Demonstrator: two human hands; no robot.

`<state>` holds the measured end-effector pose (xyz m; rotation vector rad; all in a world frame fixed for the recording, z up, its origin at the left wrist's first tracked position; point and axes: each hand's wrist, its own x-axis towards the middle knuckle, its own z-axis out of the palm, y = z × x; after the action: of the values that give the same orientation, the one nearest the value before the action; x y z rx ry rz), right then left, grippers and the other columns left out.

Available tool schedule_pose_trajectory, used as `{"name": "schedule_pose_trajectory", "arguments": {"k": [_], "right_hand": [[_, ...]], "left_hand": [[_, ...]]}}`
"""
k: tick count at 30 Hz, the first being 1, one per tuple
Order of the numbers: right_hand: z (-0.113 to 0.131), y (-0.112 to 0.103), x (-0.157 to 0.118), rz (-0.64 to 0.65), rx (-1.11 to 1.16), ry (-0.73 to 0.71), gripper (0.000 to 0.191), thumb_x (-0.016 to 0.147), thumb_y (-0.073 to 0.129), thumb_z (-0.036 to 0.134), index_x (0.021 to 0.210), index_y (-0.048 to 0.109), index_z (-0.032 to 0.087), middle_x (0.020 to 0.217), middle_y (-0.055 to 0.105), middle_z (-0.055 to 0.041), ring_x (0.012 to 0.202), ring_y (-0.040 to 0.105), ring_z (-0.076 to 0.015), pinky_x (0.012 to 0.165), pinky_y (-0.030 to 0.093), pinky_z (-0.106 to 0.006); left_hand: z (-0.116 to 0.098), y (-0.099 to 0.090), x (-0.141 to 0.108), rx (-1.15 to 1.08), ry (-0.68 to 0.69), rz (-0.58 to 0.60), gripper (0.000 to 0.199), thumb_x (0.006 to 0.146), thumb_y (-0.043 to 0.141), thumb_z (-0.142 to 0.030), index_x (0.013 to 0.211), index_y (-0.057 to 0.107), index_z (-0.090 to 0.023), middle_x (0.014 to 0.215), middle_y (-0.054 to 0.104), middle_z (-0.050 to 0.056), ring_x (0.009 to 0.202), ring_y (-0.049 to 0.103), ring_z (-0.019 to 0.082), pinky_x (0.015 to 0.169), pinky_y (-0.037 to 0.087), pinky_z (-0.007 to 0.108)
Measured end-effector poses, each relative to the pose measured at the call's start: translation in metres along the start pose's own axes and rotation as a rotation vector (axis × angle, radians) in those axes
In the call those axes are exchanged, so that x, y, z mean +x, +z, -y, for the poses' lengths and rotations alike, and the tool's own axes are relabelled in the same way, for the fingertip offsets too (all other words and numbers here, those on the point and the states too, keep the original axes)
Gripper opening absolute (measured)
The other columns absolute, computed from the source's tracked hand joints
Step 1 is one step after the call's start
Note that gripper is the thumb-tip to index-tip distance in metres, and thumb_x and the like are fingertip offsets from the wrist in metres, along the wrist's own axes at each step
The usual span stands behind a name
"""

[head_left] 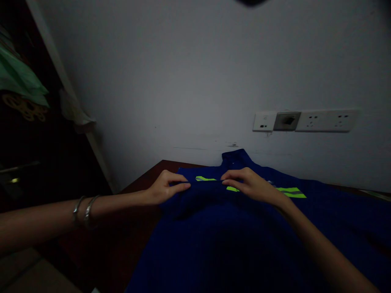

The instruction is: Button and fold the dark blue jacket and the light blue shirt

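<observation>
Pinching a thin fold (204,182) of a blue top (198,215) with the left hand (166,187), and pinching the same fold further along with the right hand (247,183). Pulled nearly straight between the two hands. Wearing two silver bangles (87,212) on the left arm (122,199). Spread over a dark red table (149,175), with bright yellow-green stripes (291,192) near the right hand and a collar (233,158) pointing to the pale wall (183,81). On that wall, to the right, a row of sockets (324,121). Too dark to see much at far left.
</observation>
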<state>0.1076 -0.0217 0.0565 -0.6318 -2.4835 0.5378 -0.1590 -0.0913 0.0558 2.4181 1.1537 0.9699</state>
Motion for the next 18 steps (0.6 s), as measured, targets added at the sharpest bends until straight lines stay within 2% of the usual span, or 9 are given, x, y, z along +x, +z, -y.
{"name": "schedule_pose_trajectory", "arguments": {"k": [3,6,8,10,12,13,15,18], "right_hand": [[-0.003,0.0,-0.001,-0.039,0.037,0.056,0.024,0.081,0.051,0.037,0.091,0.065,0.019,0.082,0.067,-0.0032,0.073,0.06,-0.0152,0.066,0.045,-0.027],[-0.01,-0.003,-0.003,-0.074,0.005,0.113,0.03,0.08,0.051,0.042,0.093,0.064,0.019,0.084,0.067,-0.0041,0.076,0.061,-0.017,0.069,0.046,-0.029],[-0.017,-0.008,-0.006,-0.088,-0.048,0.134,0.032,0.08,0.048,0.044,0.091,0.065,0.02,0.086,0.067,-0.0045,0.077,0.06,-0.0182,0.07,0.046,-0.031],[-0.025,-0.012,-0.008,-0.093,-0.09,0.161,0.034,0.081,0.046,0.046,0.088,0.066,0.02,0.086,0.067,-0.0044,0.076,0.06,-0.0187,0.07,0.047,-0.032],[-0.032,-0.015,-0.009,-0.101,-0.112,0.206,0.035,0.081,0.044,0.047,0.087,0.067,0.021,0.084,0.067,-0.0042,0.074,0.06,-0.0192,0.069,0.047,-0.033],[-0.036,-0.016,-0.01,-0.106,-0.118,0.229,0.035,0.081,0.044,0.047,0.087,0.067,0.021,0.083,0.067,-0.0042,0.073,0.06,-0.0194,0.068,0.047,-0.033],[-0.043,-0.015,-0.01,-0.107,-0.12,0.263,0.036,0.081,0.043,0.047,0.086,0.067,0.021,0.082,0.067,-0.0041,0.071,0.059,-0.0194,0.066,0.047,-0.033],[-0.052,-0.009,-0.007,-0.07,-0.116,0.285,0.037,0.08,0.043,0.048,0.085,0.066,0.02,0.079,0.067,-0.0039,0.068,0.058,-0.018,0.062,0.046,-0.03]], "left_hand": [[0.01,-0.006,0.002,-0.041,-0.055,-0.074,0.024,0.08,0.052,-0.031,0.074,0.066,-0.013,0.071,0.066,0.002,0.063,0.057,0.01,0.06,0.046,0.021],[0.044,-0.029,0.012,-0.065,-0.232,-0.275,0.025,0.076,0.054,-0.033,0.068,0.064,-0.012,0.064,0.063,0.002,0.06,0.056,0.011,0.056,0.046,0.022],[0.081,-0.058,0.019,-0.086,-0.396,-0.5,0.024,0.073,0.055,-0.032,0.068,0.063,-0.01,0.061,0.061,0.003,0.058,0.056,0.012,0.053,0.047,0.022],[0.12,-0.097,0.02,-0.081,-0.561,-0.746,0.02,0.072,0.053,-0.027,0.072,0.062,-0.009,0.062,0.061,0.004,0.058,0.056,0.013,0.051,0.048,0.023],[0.154,-0.14,0.011,0.029,-0.72,-0.919,0.02,0.074,0.05,-0.023,0.081,0.061,-0.007,0.065,0.061,0.005,0.06,0.057,0.013,0.052,0.049,0.022],[0.167,-0.16,0.002,0.127,-0.815,-0.966,0.022,0.075,0.049,-0.022,0.086,0.06,-0.006,0.068,0.061,0.005,0.061,0.058,0.013,0.053,0.05,0.022],[0.186,-0.194,-0.021,0.423,-1.069,-0.968,0.024,0.081,0.043,-0.024,0.09,0.057,-0.006,0.075,0.062,0.005,0.064,0.06,0.013,0.056,0.05,0.022],[0.196,-0.224,-0.062,0.583,-1.242,-0.991,0.025,0.081,0.042,-0.017,0.095,0.05,0.002,0.09,0.06,0.017,0.082,0.06,0.024,0.064,0.05,0.034]]}}
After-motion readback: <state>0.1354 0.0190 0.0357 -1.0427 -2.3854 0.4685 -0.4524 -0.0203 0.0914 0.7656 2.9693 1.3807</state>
